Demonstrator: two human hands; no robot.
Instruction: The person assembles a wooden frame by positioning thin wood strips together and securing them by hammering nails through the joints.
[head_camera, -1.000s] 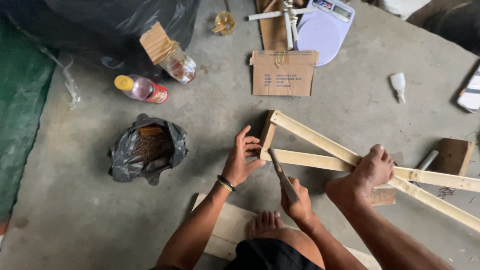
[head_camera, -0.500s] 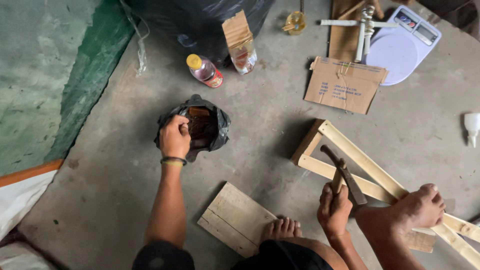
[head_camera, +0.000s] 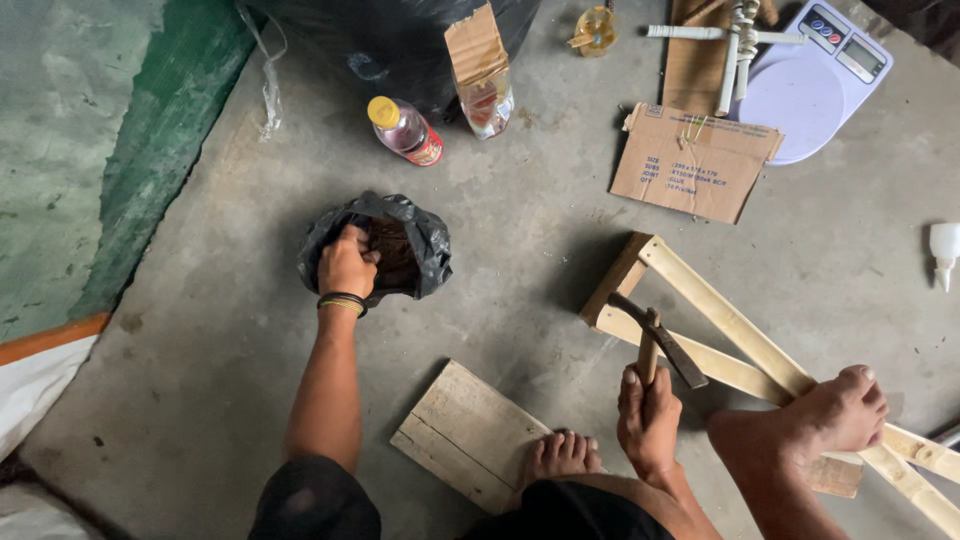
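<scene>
Left arm stretched forward, right arm drawn in close.

The left hand (head_camera: 347, 262) reaches far out with the arm nearly straight, fingers curled downward and knuckles up, a dark banded bracelet at the wrist. The right hand (head_camera: 648, 418) sits near the body, fist closed tight with the thumb wrapped round, wrist bent upward.

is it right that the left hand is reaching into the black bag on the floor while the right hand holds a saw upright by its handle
Not quite. The left hand is indeed in the black bag on the floor, but the right hand holds a hammer, not a saw; the fingers wrap its wooden handle with the head up. The head view shows this.
</scene>
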